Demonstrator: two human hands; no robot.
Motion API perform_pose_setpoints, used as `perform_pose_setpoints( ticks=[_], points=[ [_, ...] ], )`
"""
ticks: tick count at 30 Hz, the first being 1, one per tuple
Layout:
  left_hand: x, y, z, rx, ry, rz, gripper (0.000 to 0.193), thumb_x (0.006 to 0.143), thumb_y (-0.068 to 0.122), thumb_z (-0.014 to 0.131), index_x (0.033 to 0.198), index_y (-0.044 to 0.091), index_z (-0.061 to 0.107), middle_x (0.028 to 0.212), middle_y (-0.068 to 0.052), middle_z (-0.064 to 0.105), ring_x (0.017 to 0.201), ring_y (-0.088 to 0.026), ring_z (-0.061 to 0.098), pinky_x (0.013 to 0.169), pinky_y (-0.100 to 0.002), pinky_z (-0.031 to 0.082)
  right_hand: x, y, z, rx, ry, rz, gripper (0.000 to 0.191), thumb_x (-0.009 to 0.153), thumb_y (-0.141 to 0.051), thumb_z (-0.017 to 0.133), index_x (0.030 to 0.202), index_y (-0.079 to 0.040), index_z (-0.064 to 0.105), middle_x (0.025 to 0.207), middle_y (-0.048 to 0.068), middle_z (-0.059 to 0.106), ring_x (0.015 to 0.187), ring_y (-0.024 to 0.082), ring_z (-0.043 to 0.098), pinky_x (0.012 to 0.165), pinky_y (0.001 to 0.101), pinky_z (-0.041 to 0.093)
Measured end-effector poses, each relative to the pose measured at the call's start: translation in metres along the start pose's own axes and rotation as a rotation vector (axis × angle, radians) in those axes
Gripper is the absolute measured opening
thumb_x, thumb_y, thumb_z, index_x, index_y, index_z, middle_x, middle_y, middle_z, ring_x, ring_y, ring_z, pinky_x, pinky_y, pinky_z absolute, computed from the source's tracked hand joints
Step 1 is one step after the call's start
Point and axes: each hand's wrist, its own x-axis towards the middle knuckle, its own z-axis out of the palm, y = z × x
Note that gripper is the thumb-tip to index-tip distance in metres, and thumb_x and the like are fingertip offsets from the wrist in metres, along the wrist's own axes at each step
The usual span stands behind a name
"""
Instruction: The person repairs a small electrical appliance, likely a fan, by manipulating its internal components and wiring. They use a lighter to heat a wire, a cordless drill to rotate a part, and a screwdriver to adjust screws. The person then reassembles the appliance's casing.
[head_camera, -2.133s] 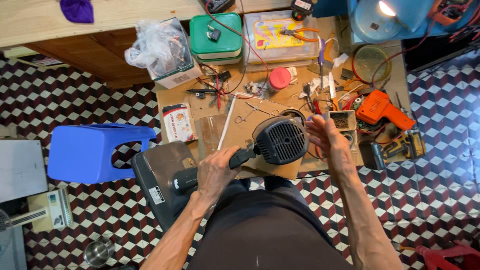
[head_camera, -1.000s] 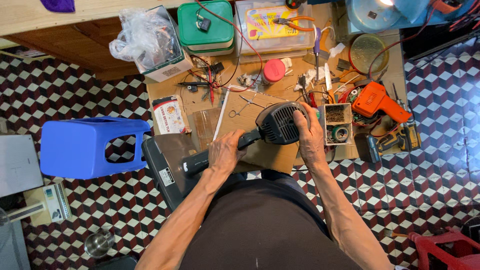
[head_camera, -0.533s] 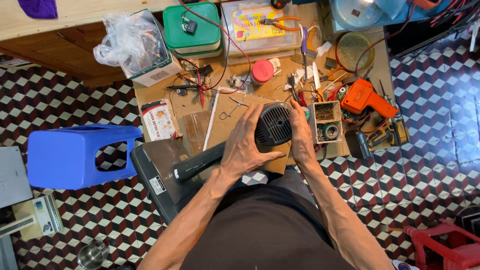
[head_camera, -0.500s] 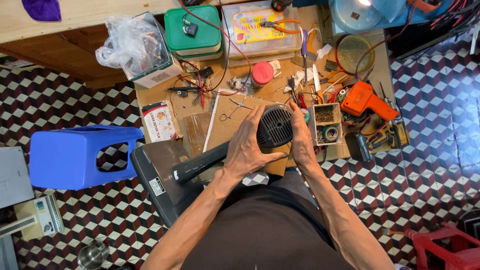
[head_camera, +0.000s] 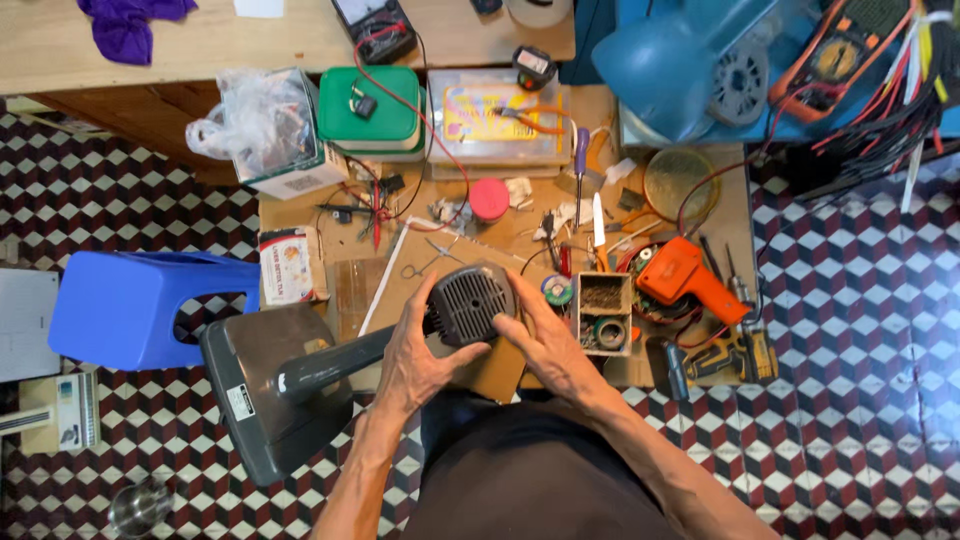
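Head view, entry by two observers.

A: Largest first. Cluttered wooden workbench (head_camera: 500, 245) over a checkered floor, blue plastic stool (head_camera: 130, 305) to its left.

B: Work piece?

A: Fan body lying on its side. Its dark square base (head_camera: 265, 400) hangs off the near bench edge, the stem (head_camera: 330, 365) runs up-right, and the vented motor housing (head_camera: 472, 303) rests on a cardboard sheet (head_camera: 400, 275).

B: Hands?

A: Left hand (head_camera: 420, 350) wraps the housing from the stem side. Right hand (head_camera: 545, 340) presses on the opposite side. Both are clamped on it, with no tool in either.

B: Step, as judged?

A: Gripping and steadying the housing. Any turn calls for a firm two-sided hold, because the heavy base overhangs.

B: Nearby smalls?

A: Orange soldering gun (head_camera: 685, 282), small parts box (head_camera: 605, 310) just beside the right hand, red lid (head_camera: 489, 200).
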Motion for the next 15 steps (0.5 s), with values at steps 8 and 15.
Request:
perform_pose_setpoints(
  ticks=[8,15],
  points=[
    [-0.015,-0.036,0.003,0.493,0.238,0.109,0.088,0.069,0.018,0.080,0.148,0.006,0.043,0.151,-0.018,0.049,0.145,-0.037,0.042,0.123,-0.057,0.023,0.030,-0.080,0.002,-0.727,0.138,-0.749,0.071,0.098,-0.043,0.066,0.154,-0.005,0.045,0.163,0.018,0.041,0.156,0.036,0.033,0.130,0.0552,0.021],
    [0.001,-0.057,0.009,0.589,0.233,0.021,0.068,0.067,0.014,0.081,0.131,0.005,0.058,0.136,-0.016,0.054,0.135,-0.035,0.044,0.117,-0.055,0.025,0.076,-0.057,0.037,-0.964,-0.089,-0.696,0.070,0.090,-0.046,0.066,0.143,-0.002,0.052,0.153,0.022,0.045,0.144,0.040,0.039,0.122,0.0597,0.021]
  ],
)
